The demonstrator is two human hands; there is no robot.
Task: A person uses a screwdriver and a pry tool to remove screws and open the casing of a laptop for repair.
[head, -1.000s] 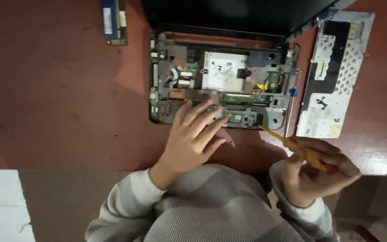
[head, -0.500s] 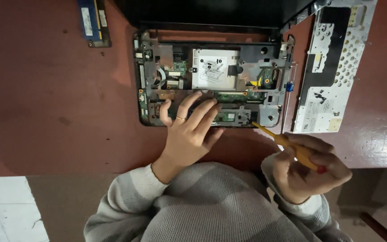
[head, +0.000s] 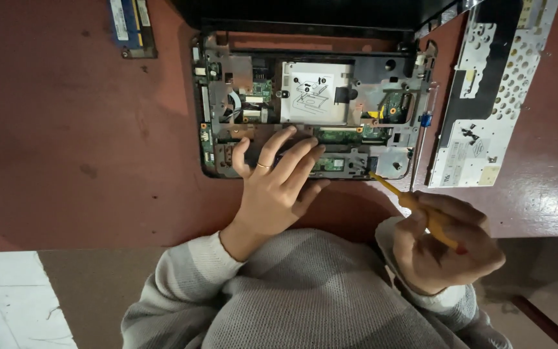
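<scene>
1. Resting palm-down, the left hand (head: 276,187) lies open with fingers spread on the front edge of the opened laptop base (head: 311,106); a thin ring sits on one finger.
2. Closed in a fist, the right hand (head: 444,242) grips a yellow-handled screwdriver (head: 414,207) to the right of the left hand.
3. Its long axis runs on a slant: the handle end sits low and right inside the fist, and the tip points up and left, meeting the laptop base at its front right corner, just beside the left hand's fingertips.
4. Beyond the left hand's fingers, a square silver metal plate (head: 314,94) sits in the middle of the base, bearing a white label with a black line drawing.
5. Green circuit boards show below and right of that plate.
6. Up and right of the right hand, a removed keyboard (head: 495,103) lies face-down on the dark red worktop (head: 66,142), its long axis running away from the person, with white rectangular stickers on its silver back.
7. Far up and left of the left hand, a small blue memory module (head: 132,26) lies on the worktop, well apart from the base.
</scene>
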